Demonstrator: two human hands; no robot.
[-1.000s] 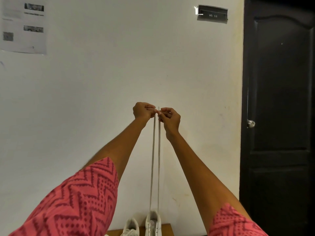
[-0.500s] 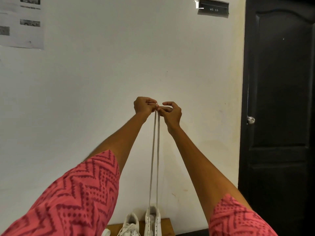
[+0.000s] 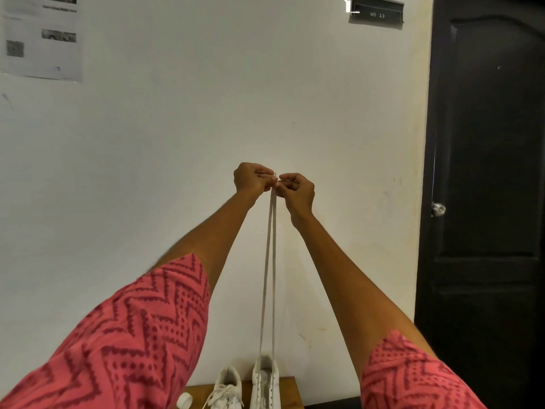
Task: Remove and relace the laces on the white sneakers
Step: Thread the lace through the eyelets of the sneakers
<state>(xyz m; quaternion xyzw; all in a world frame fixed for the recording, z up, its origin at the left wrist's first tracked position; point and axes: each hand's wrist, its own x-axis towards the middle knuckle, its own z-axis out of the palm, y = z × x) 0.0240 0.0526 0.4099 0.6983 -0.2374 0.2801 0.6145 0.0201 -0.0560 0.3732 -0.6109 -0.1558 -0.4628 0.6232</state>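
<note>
White lace point(image 3: 269, 276) ran up in two taut strands from the sneaker point(image 3: 265, 385) on the wooden table point(image 3: 290, 389) to my raised hands, which met in front of the pale wall point(image 3: 206, 113). My left hand point(image 3: 253, 180) was curled tight, thumb and fingers pinching the lace ends at the top; my right hand point(image 3: 296, 191) pressed in against it, fingertips pinching the same ends, so both were clamped on the lace and touching each other. The two strands lay close together near my hands and spread slightly apart toward the shoe. That sneaker stood with its open top toward me, and I saw bare eyelet rows along its front. Just to its left stood the second sneaker point(image 3: 227, 389), with its own laces point(image 3: 219, 395) crossed and hanging loose over the front. A small white round object point(image 3: 185, 400) sat at the table's left edge, too cropped for me to tell what it was. My coral zigzag sleeves point(image 3: 124, 343) filled the lower corners. A dark door point(image 3: 486, 202) with a round knob point(image 3: 438, 209) stood at the right, a small dark sign point(image 3: 376, 13) hung high on the wall, and a printed sheet point(image 3: 41, 36) was stuck at the upper left
</note>
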